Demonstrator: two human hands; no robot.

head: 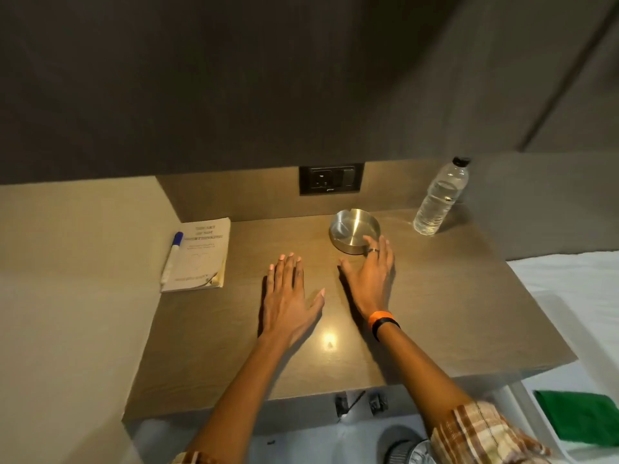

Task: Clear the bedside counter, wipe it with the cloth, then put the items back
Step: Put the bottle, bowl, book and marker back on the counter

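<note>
Nothing cleared yet, by the look of it: book (200,254) and marker (172,257) at the left edge of the bedside counter (452,296), the marker lying along the book's left side and touching it, metal ashtray (354,231) near the middle back below the wall socket (331,179), water bottle (440,197) upright in the far right corner, well apart from the rest. Both hands empty and spread flat, low over the wood; contact with the surface impossible to confirm. Left hand (288,296) with fingers straight and close together, thumb out, in open counter between book and ashtray, touching neither. Right hand (368,283) with fingers fanned wide, fingertips (368,241) at the near rim of the ashtray, seemingly just touching or overlapping it, thumb pointing left, nothing gripped. Likely risks from here: ashtray pushed back toward the wall rather than lifted, if the fingers slide instead of closing round the rim; smooth steel slipping from a shallow pinch and clattering down; bottle tipped by a careless sweep of the right forearm, being tall and narrow; marker rolling off the book's side if the book gets lifted without it. Green cloth (582,415) folded down at the lower right, off the counter, beside the bed, well away from either hand
</note>
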